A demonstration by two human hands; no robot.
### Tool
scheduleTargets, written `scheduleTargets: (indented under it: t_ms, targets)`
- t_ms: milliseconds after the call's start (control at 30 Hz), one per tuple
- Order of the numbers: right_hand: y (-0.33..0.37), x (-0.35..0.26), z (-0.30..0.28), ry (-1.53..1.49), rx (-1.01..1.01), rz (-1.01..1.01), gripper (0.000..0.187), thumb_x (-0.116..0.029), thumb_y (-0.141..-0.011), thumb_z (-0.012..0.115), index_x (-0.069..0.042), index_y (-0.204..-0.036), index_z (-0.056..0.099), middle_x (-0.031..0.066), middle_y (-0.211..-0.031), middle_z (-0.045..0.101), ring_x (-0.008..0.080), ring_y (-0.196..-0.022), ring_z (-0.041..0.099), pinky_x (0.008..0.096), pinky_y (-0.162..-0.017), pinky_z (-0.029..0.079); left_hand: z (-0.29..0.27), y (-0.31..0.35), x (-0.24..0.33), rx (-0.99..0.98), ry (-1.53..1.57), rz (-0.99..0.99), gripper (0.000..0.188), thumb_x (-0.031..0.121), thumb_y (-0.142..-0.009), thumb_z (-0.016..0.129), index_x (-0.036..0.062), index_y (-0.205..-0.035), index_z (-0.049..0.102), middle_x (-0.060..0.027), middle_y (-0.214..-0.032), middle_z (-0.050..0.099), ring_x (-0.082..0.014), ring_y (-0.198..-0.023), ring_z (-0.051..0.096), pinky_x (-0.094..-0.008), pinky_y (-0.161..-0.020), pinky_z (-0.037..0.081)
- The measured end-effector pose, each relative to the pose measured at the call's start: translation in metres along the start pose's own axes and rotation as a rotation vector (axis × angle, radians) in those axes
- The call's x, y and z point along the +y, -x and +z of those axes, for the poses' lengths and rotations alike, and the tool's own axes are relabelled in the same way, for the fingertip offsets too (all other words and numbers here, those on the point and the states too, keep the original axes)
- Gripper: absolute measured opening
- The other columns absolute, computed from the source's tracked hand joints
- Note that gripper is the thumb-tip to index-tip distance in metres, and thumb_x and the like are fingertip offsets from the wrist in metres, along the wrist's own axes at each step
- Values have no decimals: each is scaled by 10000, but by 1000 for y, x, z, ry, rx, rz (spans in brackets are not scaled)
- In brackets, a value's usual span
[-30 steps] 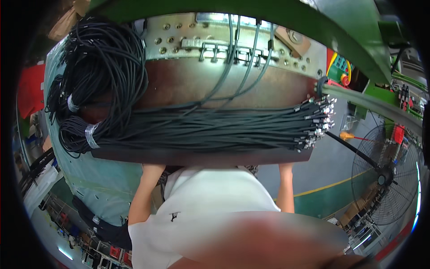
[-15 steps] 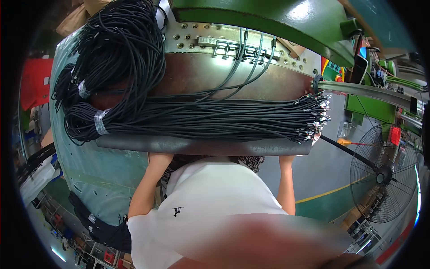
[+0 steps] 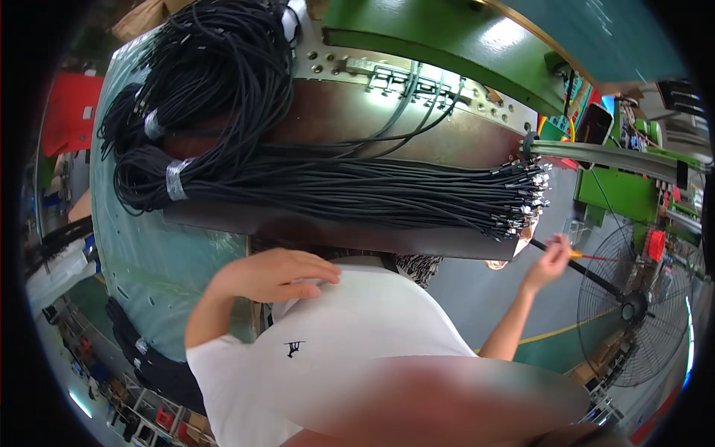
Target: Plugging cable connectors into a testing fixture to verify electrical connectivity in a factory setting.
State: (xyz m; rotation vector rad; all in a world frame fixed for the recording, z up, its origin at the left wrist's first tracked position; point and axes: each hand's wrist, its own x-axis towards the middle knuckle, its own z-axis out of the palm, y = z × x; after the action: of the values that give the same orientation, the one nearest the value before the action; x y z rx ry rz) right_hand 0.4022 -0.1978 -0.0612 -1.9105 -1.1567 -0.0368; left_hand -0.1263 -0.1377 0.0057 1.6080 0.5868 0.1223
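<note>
My left hand (image 3: 287,276) hangs in front of my white shirt, just short of the table edge, its fingers stretched out and holding nothing visible. Out past the table's right corner is my right hand (image 3: 550,262), raised, with bent, motion-blurred fingers. Beside it, partly hidden behind the fingers, shows an orange-handled screwdriver (image 3: 576,254) with a red shaft; whether the hand touches it cannot be seen. A long bundle of black cables (image 3: 372,194) lies across the dark plate (image 3: 335,237), metal-tipped ends to the right. Clear tape (image 3: 176,179) binds its left end.
Behind the bundle, several cables run up to a metal clamp fixture (image 3: 413,83) under a green machine (image 3: 447,37). A large coil of cables (image 3: 223,67) piles up at the far left. A metal rail (image 3: 611,151) and a black fan (image 3: 633,305) stand to the right.
Both hands have come away from the table's front edge. My left hand has drawn back over my shirt; my right has swung out rightward beside the screwdriver. The view has shifted slightly.
</note>
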Motion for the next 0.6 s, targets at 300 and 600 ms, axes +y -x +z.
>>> scheduleTargets:
  t_ms: [300,600]
  targets:
    - [-82,-189,204,162,-568,-1147,583,-394,-853,704,-28,-1290,582,188,-1113,637,355,-1039,610,436,-912,479,16,-184,40,520,-844,218,590,409,-924,608,-60,-1272,524,-225,-1381,516,-374,-1317,461,-521,-1084,372]
    - [-109,-190,209,-30,-1106,-664,343,-341,-936,624,-104,-1173,698,141,-941,721,294,-837,668,381,-793,509,-99,-145,-10,930,-1176,-104,599,316,-932,597,-13,-1406,434,-205,-1434,447,-373,-1334,428,-440,-1088,390]
